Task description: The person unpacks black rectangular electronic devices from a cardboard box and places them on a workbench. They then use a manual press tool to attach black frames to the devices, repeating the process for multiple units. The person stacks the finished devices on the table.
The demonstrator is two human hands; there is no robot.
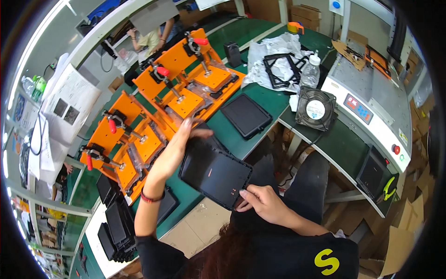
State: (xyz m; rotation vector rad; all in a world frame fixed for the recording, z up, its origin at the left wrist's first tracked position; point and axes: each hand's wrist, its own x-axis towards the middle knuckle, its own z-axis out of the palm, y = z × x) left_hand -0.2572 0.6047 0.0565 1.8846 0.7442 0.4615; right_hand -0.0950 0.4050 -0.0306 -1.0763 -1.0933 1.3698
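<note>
A black rectangular plastic shell point(216, 174) with a raised rim is tilted in front of me. Pinching its lower right corner, my right hand point(262, 203) has the thumb over the edge. At the far left end of the shell, my left hand point(188, 135) has its fingers stretched out and slightly blurred. Whether it touches the shell I cannot make out. Partly hidden behind the shell is another dark piece point(218, 143). A similar black shell point(246, 115) lies flat on the green bench beyond.
Orange clamp fixtures point(186, 76) with red-tipped levers line the left bench. Black shells point(118, 228) are stacked at lower left. To the right are a fan point(316, 108), a clear bottle point(310, 69), a white-and-grey machine point(360, 100) and yellow-green pliers point(389, 187). Another person point(153, 39) is behind the fixtures.
</note>
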